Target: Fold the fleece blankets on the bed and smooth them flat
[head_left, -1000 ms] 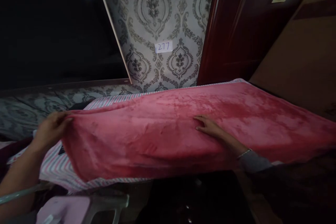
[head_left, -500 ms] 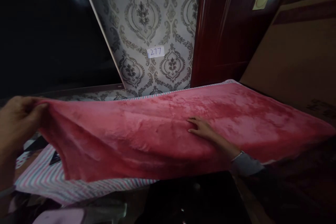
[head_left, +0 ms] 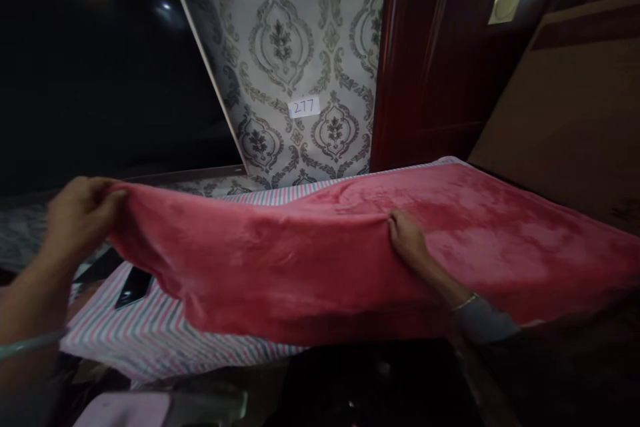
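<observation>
A plush pinkish-red blanket (head_left: pixel 295 260) spreads over a surface covered with a striped cloth (head_left: pixel 135 327). At the blanket's left end, my left hand (head_left: pixel 83 213) pinches its upper corner and holds it raised. My right hand (head_left: pixel 407 237) is closed on a fold near the blanket's middle. Between my hands the fabric is pulled into a taut raised edge, and its front side hangs down. To the right of my right hand the blanket lies flat.
A dark phone-like slab (head_left: pixel 134 287) rests on the striped cloth at left. Behind stand a large black screen (head_left: pixel 110 80), patterned wallpaper (head_left: pixel 280 47) with a paper marked 277 (head_left: pixel 305 107), and a dark red door (head_left: pixel 440 60). A brown panel (head_left: pixel 565 107) leans at right.
My right hand has gone from lying spread on the blanket to gripping a fold of it. My left hand and its corner appear farther right, baring more striped cloth.
</observation>
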A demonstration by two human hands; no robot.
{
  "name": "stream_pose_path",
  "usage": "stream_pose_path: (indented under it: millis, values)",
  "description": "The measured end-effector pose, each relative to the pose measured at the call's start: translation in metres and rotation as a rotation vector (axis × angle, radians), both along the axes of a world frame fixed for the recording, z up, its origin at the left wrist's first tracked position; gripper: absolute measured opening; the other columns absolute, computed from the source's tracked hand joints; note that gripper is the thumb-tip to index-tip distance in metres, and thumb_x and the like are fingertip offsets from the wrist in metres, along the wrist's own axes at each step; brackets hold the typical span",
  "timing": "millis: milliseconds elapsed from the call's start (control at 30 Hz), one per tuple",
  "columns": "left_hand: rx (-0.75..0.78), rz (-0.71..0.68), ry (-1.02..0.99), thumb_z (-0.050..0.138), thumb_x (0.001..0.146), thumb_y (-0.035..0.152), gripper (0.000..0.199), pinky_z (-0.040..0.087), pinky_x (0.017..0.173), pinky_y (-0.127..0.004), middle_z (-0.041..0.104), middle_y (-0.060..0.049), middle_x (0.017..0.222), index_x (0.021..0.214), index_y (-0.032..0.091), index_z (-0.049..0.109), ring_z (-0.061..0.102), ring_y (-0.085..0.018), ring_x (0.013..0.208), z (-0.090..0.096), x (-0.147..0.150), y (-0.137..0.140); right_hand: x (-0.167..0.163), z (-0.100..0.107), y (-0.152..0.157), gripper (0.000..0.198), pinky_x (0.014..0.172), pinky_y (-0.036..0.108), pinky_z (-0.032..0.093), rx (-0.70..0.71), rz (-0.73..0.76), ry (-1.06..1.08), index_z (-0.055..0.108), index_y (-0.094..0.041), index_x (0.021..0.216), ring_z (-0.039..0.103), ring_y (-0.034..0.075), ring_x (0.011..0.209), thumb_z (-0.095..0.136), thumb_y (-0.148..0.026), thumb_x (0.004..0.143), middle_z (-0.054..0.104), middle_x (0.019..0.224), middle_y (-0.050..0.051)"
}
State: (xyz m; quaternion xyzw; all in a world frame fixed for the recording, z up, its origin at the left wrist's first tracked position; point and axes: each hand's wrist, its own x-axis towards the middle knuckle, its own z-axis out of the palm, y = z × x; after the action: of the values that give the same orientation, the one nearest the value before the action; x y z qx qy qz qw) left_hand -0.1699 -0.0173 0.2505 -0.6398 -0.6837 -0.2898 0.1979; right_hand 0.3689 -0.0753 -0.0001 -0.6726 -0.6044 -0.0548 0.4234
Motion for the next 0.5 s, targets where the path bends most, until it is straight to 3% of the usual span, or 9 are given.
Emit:
stream_pose_path:
  millis: [133, 267, 500]
  values:
    - [-0.007, 0.022, -0.136, 0.050, 0.073, 0.035, 0.033, 0.052, 0.091, -0.040, 0.059, -0.005, 0.085, 0.096, 0.018, 0.068, 0.061, -0.025, 0.088, -0.004, 0.010, 0.000, 0.024, 0.049, -0.001, 0.024, 0.081, 0.042, 0.048, 0.039, -0.079, -0.012, 0.060, -0.021, 0.101, 0.062, 0.029, 0.092, 0.038, -0.026, 0.093, 0.067, 0.101, 0.015]
    - [0.108, 0.010, -0.224, 0.058, 0.071, 0.032, 0.022, 0.051, 0.091, -0.039, 0.054, -0.002, 0.078, 0.085, 0.017, 0.068, 0.057, -0.021, 0.081, -0.003, 0.017, -0.004, 0.039, 0.101, -0.010, 0.026, 0.078, 0.039, 0.045, -0.016, -0.197, -0.107, 0.061, -0.020, 0.108, 0.062, 0.028, 0.093, 0.038, -0.025, 0.096, 0.068, 0.108, 0.016]
    - [0.384, -0.318, -0.716, 0.063, 0.074, 0.022, 0.013, 0.045, 0.070, -0.023, 0.052, 0.005, 0.069, 0.082, 0.013, 0.063, 0.045, -0.008, 0.062, 0.006, 0.035, -0.017, 0.057, 0.182, -0.042, 0.029, 0.082, 0.038, 0.045, 0.096, -0.352, -0.348, 0.063, -0.015, 0.119, 0.063, 0.027, 0.112, 0.043, -0.019, 0.097, 0.067, 0.124, 0.016]
